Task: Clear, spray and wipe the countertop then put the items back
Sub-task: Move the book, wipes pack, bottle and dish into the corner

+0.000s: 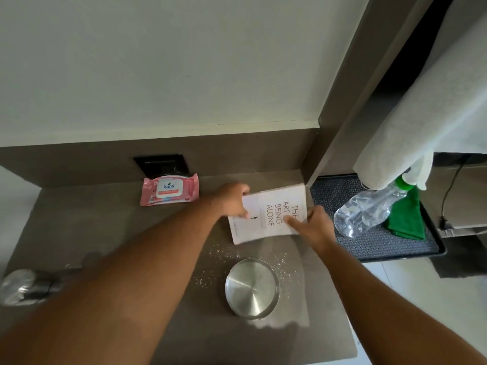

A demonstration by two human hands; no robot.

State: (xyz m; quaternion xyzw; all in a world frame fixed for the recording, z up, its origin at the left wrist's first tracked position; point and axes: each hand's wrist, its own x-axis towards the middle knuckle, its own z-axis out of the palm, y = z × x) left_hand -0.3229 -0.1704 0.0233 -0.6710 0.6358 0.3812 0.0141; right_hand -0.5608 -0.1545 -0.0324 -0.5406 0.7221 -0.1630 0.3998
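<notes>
A white book (pixel 268 212) lies tilted near the back right of the grey countertop (pixel 105 222). My left hand (pixel 233 198) grips its left edge and my right hand (pixel 313 225) grips its right edge, thumb on the cover. In front of the book stands a round steel plate (pixel 251 288), with white crumbs (pixel 218 255) scattered around it. A pink pack of wet wipes (pixel 170 192) leans at the back wall. A clear spray bottle with a green top (pixel 369 209) and a green cloth (pixel 407 219) lie on a dark tray (pixel 390 246) to the right.
A black wall socket (pixel 162 164) sits behind the wipes. A shiny crumpled object (pixel 26 285) lies at the counter's left edge, blurred. A white towel (pixel 427 109) hangs over the tray at upper right. A black cable (pixel 448 196) runs down beyond the tray.
</notes>
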